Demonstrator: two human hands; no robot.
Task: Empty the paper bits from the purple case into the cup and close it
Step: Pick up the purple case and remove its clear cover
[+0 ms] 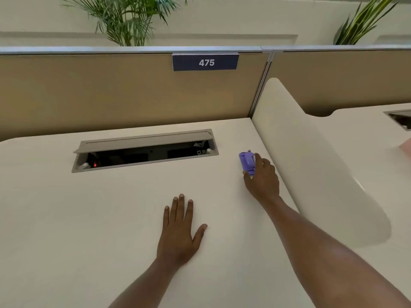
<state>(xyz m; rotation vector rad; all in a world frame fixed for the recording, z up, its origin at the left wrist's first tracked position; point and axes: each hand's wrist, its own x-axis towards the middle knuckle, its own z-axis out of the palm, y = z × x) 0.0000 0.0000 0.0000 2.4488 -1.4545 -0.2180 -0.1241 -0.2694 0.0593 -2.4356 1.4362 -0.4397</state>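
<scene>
A small purple case (246,160) sits on the cream desk (111,207), to the right of the middle and near the side divider. My right hand (262,177) is around its right side, with the thumb at its near end and the fingers over its far end. I cannot tell whether the case is lifted off the desk. My left hand (179,230) lies flat on the desk, palm down, fingers spread, holding nothing. No cup and no paper bits are in view.
An open cable hatch (144,150) is set into the desk at the back. A tan partition with a sign reading 475 (205,62) stands behind it. A curved cream divider (311,156) rises on the right, and another desk lies beyond it.
</scene>
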